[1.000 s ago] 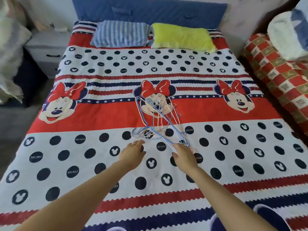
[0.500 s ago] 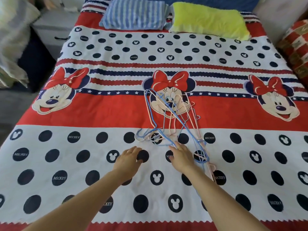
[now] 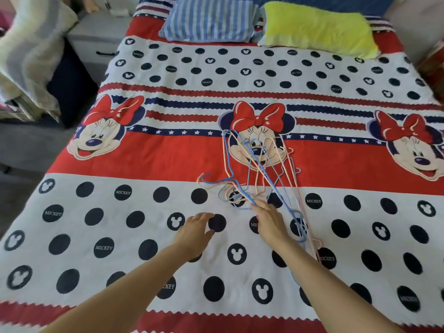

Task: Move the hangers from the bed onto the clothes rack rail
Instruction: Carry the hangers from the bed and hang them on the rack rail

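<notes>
Several thin wire hangers [image 3: 262, 171], blue, pink and white, lie tangled in a pile on the bed [image 3: 144, 212], over the middle cartoon face of the cover. My right hand [image 3: 270, 221] reaches into the near edge of the pile, fingers stretched forward and touching a blue hanger; whether it grips one is hidden under the hand. My left hand [image 3: 195, 230] hovers flat and relaxed over the cover, a little left of the pile, holding nothing. The clothes rack is out of view.
A striped blue pillow [image 3: 211, 19] and a yellow pillow [image 3: 317, 27] lie at the head of the bed. A grey nightstand [image 3: 96, 42] stands at the left, with pale fabric [image 3: 28, 51] hanging beside it. A red checked cloth shows at the right edge.
Both hands moved forward toward the hanger pile. The right hand went from the pile's near right end to its near middle. The camera moved closer to the bed.
</notes>
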